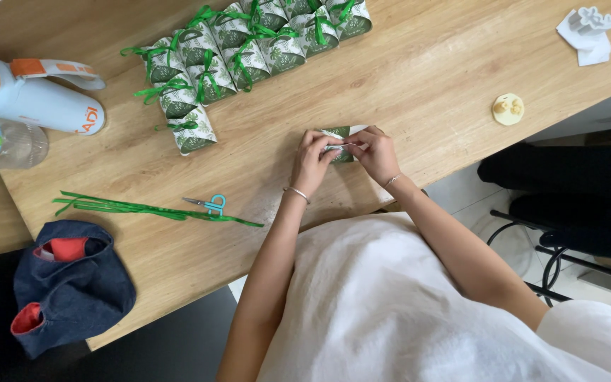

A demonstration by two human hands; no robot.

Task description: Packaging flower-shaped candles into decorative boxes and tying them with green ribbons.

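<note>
Green-patterned box (339,134) pinched between left hand (310,161), right hand (376,152)

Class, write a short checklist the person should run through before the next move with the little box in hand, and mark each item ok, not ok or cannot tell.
1. Box held by both hands: ok; left hand and right hand both grip it.
2. Box resting on the table: ok.
3. Ribbon on this box: cannot tell; fingers cover it.
4. Spare ribbon within reach: ok, lying left of the hands.
5. Scissors at hand: ok, lying on the ribbon.
6. Finished boxes out of the way: ok, grouped at the far edge.
</note>
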